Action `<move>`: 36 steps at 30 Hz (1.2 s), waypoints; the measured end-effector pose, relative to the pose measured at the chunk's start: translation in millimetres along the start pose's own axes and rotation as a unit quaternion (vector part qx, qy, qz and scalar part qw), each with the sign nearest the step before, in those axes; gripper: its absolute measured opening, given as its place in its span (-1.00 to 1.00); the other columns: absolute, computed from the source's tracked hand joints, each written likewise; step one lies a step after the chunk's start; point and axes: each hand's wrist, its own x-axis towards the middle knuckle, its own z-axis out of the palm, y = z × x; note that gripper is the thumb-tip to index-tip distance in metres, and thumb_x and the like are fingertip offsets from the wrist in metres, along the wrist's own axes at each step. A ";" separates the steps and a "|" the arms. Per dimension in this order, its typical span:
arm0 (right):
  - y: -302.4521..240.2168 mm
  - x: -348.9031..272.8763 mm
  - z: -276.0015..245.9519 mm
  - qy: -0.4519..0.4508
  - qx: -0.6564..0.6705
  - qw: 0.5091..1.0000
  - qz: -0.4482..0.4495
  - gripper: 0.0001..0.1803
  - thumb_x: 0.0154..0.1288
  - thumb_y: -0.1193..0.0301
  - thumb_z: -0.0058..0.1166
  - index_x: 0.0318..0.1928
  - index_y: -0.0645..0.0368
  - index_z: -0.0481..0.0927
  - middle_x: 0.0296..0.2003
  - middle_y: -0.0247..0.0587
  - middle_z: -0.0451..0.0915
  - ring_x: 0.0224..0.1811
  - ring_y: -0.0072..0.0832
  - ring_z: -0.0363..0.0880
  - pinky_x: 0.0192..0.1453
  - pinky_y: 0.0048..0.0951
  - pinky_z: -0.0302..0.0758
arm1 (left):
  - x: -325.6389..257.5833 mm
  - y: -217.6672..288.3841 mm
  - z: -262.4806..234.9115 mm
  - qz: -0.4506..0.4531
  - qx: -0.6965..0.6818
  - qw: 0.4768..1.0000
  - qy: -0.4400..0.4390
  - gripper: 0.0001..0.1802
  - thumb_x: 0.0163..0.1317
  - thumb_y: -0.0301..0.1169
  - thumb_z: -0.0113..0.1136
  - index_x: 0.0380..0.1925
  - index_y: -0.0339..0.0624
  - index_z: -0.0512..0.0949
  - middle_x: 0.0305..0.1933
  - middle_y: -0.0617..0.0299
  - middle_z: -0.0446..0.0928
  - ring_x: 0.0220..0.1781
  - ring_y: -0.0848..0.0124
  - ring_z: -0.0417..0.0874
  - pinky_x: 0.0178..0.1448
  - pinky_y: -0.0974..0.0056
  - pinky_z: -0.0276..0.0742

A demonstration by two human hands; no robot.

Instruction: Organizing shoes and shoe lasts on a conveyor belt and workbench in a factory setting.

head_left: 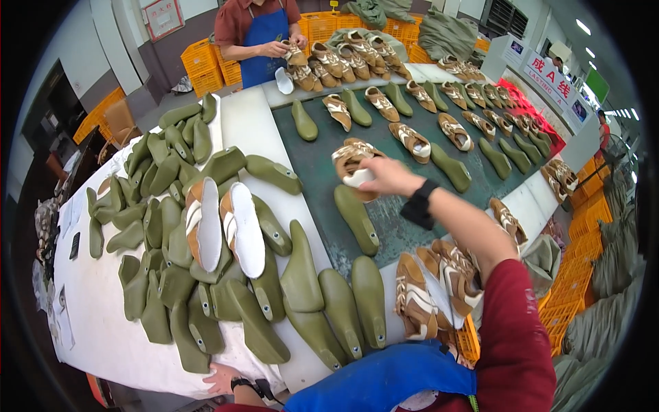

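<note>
Dozens of olive green shoe lasts [206, 226] are heaped on the white surface [89, 329] at the left of the frame, with two white-soled shoes [226, 223] lying sole-up on top.

The right hand [388, 177] reaches out to the middle of the frame, over the dark green belt [316, 165]. Its grip is closed around a tan and white shoe [351, 165], fingers curled over the pale toe end, so it's clamped on rather than spread. The shoe looks lifted just above the belt, right beside a single last [355, 218].

The left hand [223, 379] sits at the bottom edge of the frame, resting flat against the surface rim, fingers loosely spread, holding nothing.

Risk-wise, I reckon the hold is only on one end of the shoe, so it could tip or slip out. The sleeve could also knock the stack of finished shoes [432, 288] at lower right.
</note>
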 end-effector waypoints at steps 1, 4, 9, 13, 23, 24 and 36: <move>20.9 15.4 30.5 -0.006 0.028 0.999 0.023 -0.48 -0.06 0.18 0.26 -0.07 0.10 0.48 -0.24 0.02 0.56 -0.15 -0.09 0.54 -0.05 -0.21 0.47 | -10.0 7.7 -0.9 0.012 0.020 1.000 0.008 -0.16 0.15 0.23 -0.31 0.33 -0.03 -0.03 0.38 -0.25 -0.14 0.33 -0.16 0.10 0.22 -0.15 0.23; 28.0 40.0 119.9 0.033 0.070 0.995 0.064 -0.50 -0.06 0.26 0.25 -0.05 0.08 0.45 -0.11 0.06 0.39 -0.08 -0.03 0.47 0.04 -0.20 0.44 | -6.5 0.6 -7.2 0.015 -0.004 1.000 -0.025 -0.16 0.17 0.21 -0.32 0.33 -0.08 -0.03 0.35 -0.32 -0.14 0.34 -0.20 0.05 0.30 -0.09 0.14; -13.8 60.2 206.7 -0.009 0.104 0.975 0.195 -0.58 -0.05 0.44 0.23 -0.11 0.10 0.45 -0.07 0.09 0.30 -0.10 0.03 0.45 0.04 -0.20 0.44 | -10.8 -15.6 -50.5 0.109 0.072 0.988 -0.079 -0.14 0.26 0.18 -0.42 0.21 -0.47 0.07 0.31 -0.34 0.00 0.35 -0.19 0.00 0.33 -0.22 -0.06; 14.8 61.5 213.6 0.014 0.101 0.968 0.230 -0.64 -0.04 0.54 0.16 -0.15 0.12 0.47 -0.07 0.06 0.29 -0.08 0.01 0.44 0.03 -0.21 0.43 | -50.0 16.3 -61.8 0.170 0.122 0.971 -0.112 -0.06 0.24 0.22 -0.39 0.27 -0.49 -0.07 0.32 -0.39 -0.04 0.36 -0.20 -0.03 0.36 -0.20 -0.10; 38.2 77.4 232.6 0.105 0.251 0.949 0.158 -0.69 -0.09 0.68 -0.03 -0.25 0.16 0.50 -0.09 0.07 0.39 -0.02 -0.02 0.39 0.08 -0.28 0.38 | -36.4 8.5 -61.9 0.190 0.177 0.959 -0.111 -0.32 0.35 0.02 -0.46 0.24 -0.33 0.08 0.32 -0.39 -0.03 0.34 -0.25 0.02 0.37 -0.16 -0.09; 34.2 80.7 229.6 0.105 0.253 0.949 0.157 -0.69 -0.09 0.68 -0.03 -0.25 0.16 0.50 -0.09 0.07 0.39 -0.02 -0.02 0.39 0.08 -0.28 0.38 | -29.1 0.6 -52.8 0.173 0.146 0.970 -0.091 -0.38 0.37 -0.03 -0.46 0.23 -0.27 0.11 0.31 -0.39 -0.02 0.33 -0.26 0.04 0.36 -0.19 -0.09; 21.7 93.7 226.7 0.103 0.230 0.954 0.161 -0.52 -0.03 0.68 -0.06 -0.03 0.08 0.49 0.03 0.03 0.37 0.03 -0.04 0.40 0.12 -0.25 0.37 | 29.6 -36.5 11.8 0.106 0.194 0.975 -0.016 -0.32 0.29 0.07 -0.24 0.34 0.09 -0.03 0.34 -0.39 -0.08 0.40 -0.20 -0.10 0.38 -0.24 -0.25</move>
